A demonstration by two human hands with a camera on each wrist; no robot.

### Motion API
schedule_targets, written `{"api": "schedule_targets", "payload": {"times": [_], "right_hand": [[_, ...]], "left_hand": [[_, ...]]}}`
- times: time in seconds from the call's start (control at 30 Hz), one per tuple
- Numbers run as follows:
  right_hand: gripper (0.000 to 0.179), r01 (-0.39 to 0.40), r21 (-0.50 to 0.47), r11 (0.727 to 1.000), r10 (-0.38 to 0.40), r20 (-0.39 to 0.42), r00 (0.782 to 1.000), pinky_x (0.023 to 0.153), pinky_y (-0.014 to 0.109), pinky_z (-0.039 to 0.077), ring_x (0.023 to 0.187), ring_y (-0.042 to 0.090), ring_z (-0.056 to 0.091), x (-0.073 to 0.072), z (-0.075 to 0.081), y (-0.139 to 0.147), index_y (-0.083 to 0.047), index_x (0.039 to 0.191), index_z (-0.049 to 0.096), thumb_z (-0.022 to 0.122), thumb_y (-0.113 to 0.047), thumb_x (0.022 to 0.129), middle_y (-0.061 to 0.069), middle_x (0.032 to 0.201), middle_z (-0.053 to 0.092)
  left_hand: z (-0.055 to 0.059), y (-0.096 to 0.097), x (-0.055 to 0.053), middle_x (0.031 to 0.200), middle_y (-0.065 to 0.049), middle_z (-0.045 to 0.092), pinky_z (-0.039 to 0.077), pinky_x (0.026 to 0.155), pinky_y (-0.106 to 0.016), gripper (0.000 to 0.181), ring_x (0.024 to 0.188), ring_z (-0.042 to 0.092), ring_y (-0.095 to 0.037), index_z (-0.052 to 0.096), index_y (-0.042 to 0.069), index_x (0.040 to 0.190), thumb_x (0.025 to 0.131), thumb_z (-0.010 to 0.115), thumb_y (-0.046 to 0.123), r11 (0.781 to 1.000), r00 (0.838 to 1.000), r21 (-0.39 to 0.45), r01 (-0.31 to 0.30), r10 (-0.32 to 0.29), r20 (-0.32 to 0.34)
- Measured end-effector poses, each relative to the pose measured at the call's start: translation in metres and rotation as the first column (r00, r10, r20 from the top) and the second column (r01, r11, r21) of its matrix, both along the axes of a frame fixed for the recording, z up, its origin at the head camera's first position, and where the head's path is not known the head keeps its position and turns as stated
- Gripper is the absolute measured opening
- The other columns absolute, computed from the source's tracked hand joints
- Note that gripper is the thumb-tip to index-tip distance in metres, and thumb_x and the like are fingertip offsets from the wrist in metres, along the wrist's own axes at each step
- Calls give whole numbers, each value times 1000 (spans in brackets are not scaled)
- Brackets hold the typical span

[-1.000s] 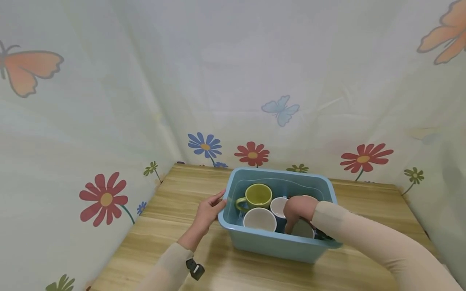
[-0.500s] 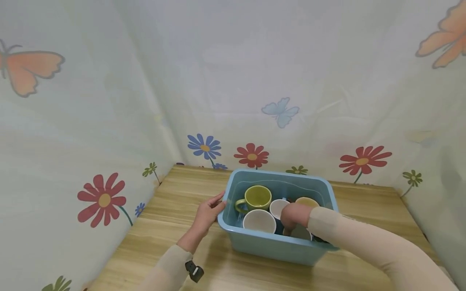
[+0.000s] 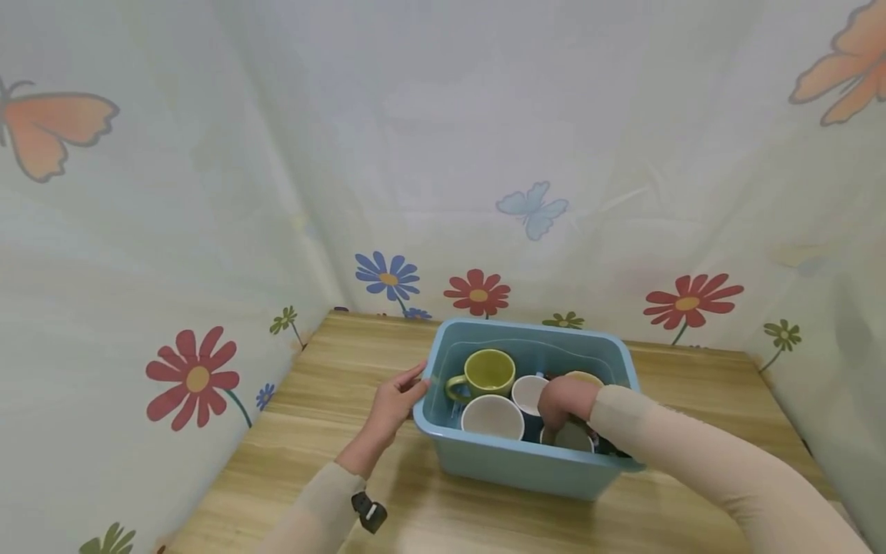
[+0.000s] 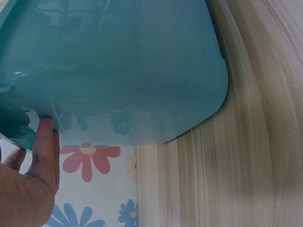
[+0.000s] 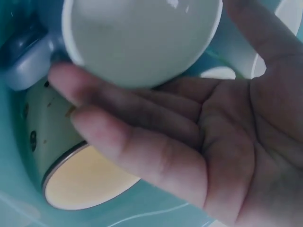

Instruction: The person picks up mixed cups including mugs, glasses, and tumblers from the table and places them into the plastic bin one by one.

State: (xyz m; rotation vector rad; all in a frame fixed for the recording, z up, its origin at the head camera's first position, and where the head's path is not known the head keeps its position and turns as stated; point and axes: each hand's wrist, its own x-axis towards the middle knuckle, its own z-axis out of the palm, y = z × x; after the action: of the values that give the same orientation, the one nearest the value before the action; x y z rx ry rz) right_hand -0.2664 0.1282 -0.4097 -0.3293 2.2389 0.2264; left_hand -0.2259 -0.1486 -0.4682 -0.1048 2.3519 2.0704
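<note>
My left hand (image 3: 393, 402) touches the left end of a light blue plastic bin (image 3: 512, 465), its straight fingers (image 4: 43, 156) against the outer wall just below the rim. Reaching down into the bin's right half, my right hand (image 3: 569, 398) holds a mug (image 3: 576, 437) with a pale inside. In the right wrist view the fingers curve along one side of this mug (image 5: 142, 42), and the thumb lies at the opposite side. A grey-blue handle (image 5: 28, 61) shows beside it. Close below the fingers lies a tilted patterned mug (image 5: 90, 177) with a cream inside and dark rim.
Also in the bin are a green mug (image 3: 490, 371) with its handle to the left, a white-lined mug (image 3: 493, 419) and a smaller white-lined cup (image 3: 529, 394). A yellowish-lined mug (image 3: 584, 378) is partly hidden behind my right hand. The bin stands on a wooden table (image 3: 332, 369) before a flowered curtain.
The right hand shifts slightly left, then back right, inside the bin. Less of the held mug shows half a second ago than now. The left hand and bin stay in place.
</note>
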Motion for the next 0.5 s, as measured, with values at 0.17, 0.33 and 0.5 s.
{"api": "schedule_targets", "payload": {"times": [0.17, 0.33, 0.5], "right_hand": [[59, 41, -9, 999, -40, 121, 992, 83, 37, 62, 103, 37, 75, -13, 6, 7, 11, 98, 75, 72, -48, 92, 28, 100, 76], [56, 40, -5, 999, -39, 127, 991, 68, 33, 53, 92, 30, 78, -15, 11, 9, 5, 98, 77, 72, -50, 92, 23, 99, 78], [46, 10, -58, 998, -4, 98, 995, 90, 46, 61, 88, 31, 77, -17, 15, 13, 2, 96, 77, 73, -43, 93, 19, 90, 80]], "left_hand": [[0, 0, 0, 123, -28, 71, 59, 56, -21, 46, 74, 68, -10, 60, 6, 142, 96, 67, 10, 1000, 1000, 7, -7, 7, 4], [-1, 0, 1, 123, -27, 71, 59, 57, -21, 47, 72, 68, -8, 59, 6, 143, 97, 66, 10, 1000, 1000, 17, 3, -3, 15], [0, -2, 0, 126, -28, 70, 60, 59, -21, 47, 75, 68, -8, 57, 5, 144, 99, 64, 13, 1000, 1000, 0, 24, -24, 6]]}}
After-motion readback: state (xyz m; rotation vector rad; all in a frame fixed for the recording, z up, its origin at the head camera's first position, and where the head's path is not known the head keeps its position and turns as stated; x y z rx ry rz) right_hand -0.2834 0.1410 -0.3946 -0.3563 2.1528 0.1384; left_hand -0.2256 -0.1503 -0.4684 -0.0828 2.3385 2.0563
